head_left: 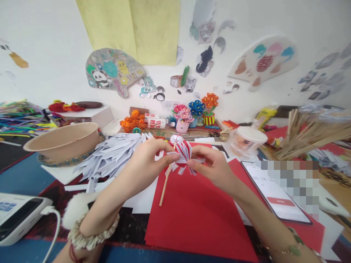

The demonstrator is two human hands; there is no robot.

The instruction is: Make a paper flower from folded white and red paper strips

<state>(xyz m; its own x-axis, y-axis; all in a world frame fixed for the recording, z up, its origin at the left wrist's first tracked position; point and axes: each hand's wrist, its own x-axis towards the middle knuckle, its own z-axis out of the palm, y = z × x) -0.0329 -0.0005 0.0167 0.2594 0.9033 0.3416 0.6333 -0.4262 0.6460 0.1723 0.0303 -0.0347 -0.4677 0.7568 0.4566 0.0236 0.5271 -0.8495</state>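
Between my hands is a small paper craft with red and white pleats, fanned out and gathered low down. A thin wooden stick slants down from it over red paper sheets. White rounded paper with a bit of red shows at its top. My left hand is closed, thumb and forefinger pinching white paper at the craft's left side. From the right, the fingers of my right hand pinch the lower pleats. The fingers partly hide where the stick meets the paper.
Left of my hands lies a heap of white paper strips, with a beige bowl beyond. A phone rests at right, near a lidded tub and wooden sticks. Small flower pots stand at the back.
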